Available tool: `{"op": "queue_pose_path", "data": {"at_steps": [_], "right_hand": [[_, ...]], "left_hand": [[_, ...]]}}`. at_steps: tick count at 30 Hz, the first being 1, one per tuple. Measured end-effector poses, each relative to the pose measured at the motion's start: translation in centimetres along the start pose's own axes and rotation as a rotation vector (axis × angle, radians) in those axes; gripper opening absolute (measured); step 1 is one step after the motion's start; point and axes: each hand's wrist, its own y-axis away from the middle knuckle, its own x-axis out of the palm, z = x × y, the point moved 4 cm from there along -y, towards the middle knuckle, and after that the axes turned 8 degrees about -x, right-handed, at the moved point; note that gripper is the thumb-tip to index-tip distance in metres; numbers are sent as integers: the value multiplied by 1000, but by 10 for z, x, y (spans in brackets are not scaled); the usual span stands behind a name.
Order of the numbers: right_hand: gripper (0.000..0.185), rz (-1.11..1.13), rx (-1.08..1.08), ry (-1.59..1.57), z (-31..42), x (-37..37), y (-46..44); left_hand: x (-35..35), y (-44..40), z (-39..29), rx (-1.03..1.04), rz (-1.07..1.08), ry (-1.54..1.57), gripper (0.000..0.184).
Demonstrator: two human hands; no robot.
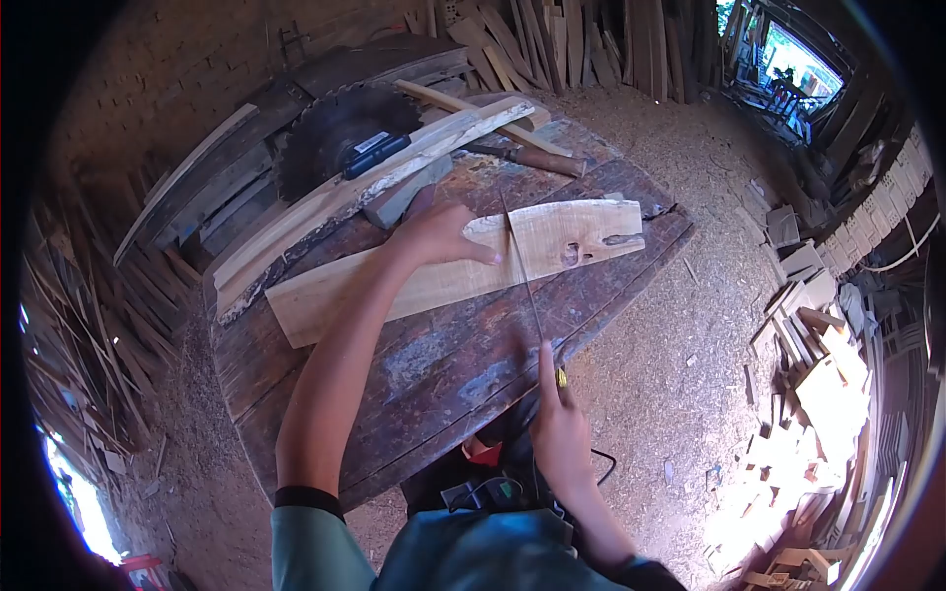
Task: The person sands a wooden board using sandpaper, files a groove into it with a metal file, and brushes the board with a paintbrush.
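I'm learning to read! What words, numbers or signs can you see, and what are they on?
No text can be read.
Shiny dark-blue object beside the round, toothed metal blade: pale marks, too small.
Small yellow patch by the bare right hand: too blurred to tell.

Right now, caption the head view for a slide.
Left hand on a pale board, right hand holding a saw across it.

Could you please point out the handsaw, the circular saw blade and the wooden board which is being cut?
Handsaw (530, 288): head view, on its thin blade.
Circular saw blade (315, 133): head view, on its dark flat side.
Wooden board (453, 284): head view, on its upper face, below the left hand (440, 234).
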Motion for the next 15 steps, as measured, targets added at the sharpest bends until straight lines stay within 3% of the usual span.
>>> {"op": "queue_pose_path", "data": {"at_steps": [8,12,15], "right_hand": [[67,-107,-67,9,12,1,-142],[69,-187,-143,52,5,10,-91],[82,11,17,-98,0,-1,1]], "left_hand": [[-4,22,-19,-45,-66,-188,66],[1,6,-3,-14,-64,-39,67],[0,0,2,-1,-102,-73,66]]}}
